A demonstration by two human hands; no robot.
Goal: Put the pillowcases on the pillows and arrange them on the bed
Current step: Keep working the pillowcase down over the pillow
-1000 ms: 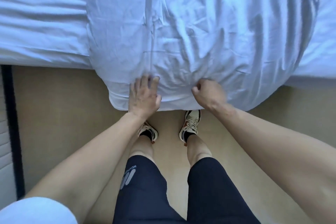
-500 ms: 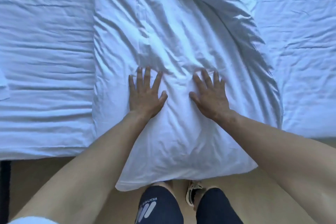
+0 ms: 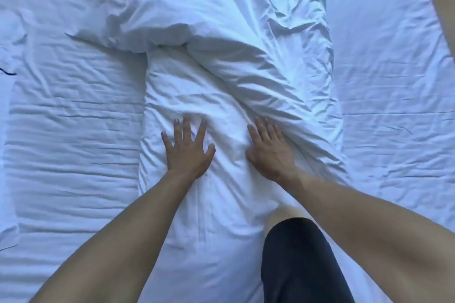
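Pressing down flat, both hands lie palm-first on the white pillow, which stretches lengthwise across the bed in its wrinkled white pillowcase. The left hand sits on the pillow's middle, toward its left side, with its fingers spread wide and gripping nothing. The right hand lies just beside it on the same pillow, apart from the left, its fingers straight, closer together, and also holding nothing; their tips reach the edge of a thick fold of white bedding that drapes diagonally over the pillow's far right part. That crumpled bedding piles up beyond the pillow and spreads left of its far end. The pillow's fabric bunches into small creases between the two hands. A knee in dark shorts rests on the pillow's near end, below the right forearm. The creased white sheet of the bed lies on both sides of the pillow. At the far left of the pillow, near the frame's edge, sits another mound of white fabric; I cannot tell whether it is a second pillow.
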